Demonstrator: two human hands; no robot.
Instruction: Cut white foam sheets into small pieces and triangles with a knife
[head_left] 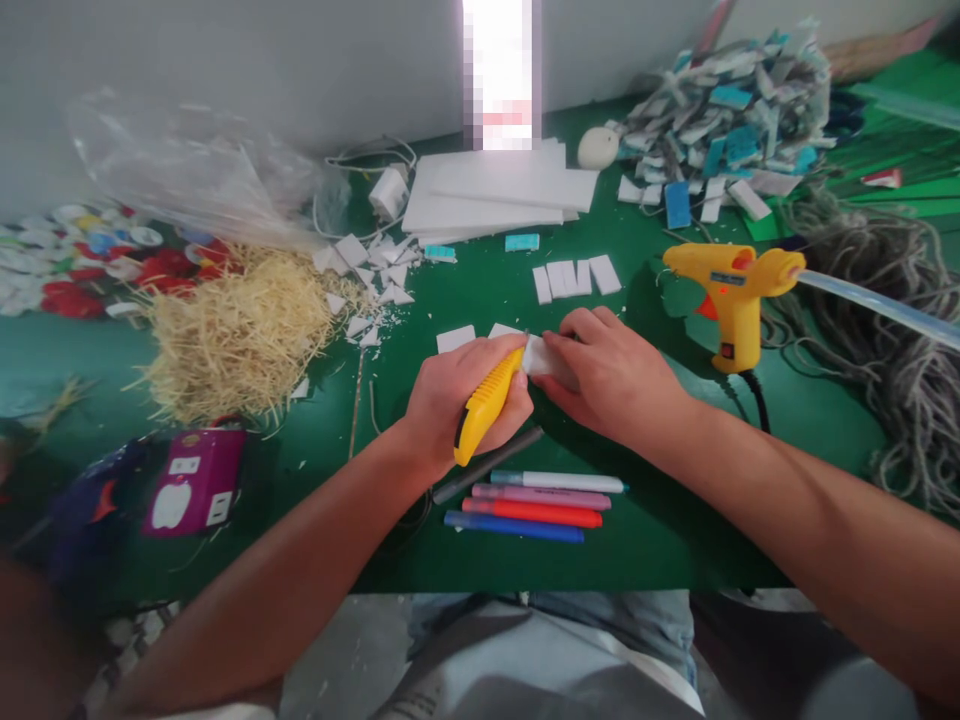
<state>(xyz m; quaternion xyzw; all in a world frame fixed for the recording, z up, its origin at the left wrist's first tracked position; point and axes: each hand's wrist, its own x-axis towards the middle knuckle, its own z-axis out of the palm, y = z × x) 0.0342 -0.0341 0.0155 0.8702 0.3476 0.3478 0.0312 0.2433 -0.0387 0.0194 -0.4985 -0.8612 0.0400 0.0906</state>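
My left hand [442, 395] is wrapped round a yellow utility knife [486, 408], its front end against a small white foam piece [537, 356]. My right hand [619, 368] grips that piece between thumb and fingers, close beside the knife. The blade is mostly hidden by my fingers. Just beyond my left hand lie a flat white piece [456, 339] and another white piece [504, 329], partly covered. A short row of white strips [576, 279] lies past my right hand. Several markers, among them a red marker [532, 512] and a blue marker [514, 527], lie nearer my body.
At right a yellow glue gun [731, 290] stands near tangled grey cord [870, 330]. White foam sheets [487, 200] lie at the back, with a heap of cut pieces [739, 120] to their right. Straw [240, 335], white scraps [375, 265] and a purple box [196, 482] occupy the left.
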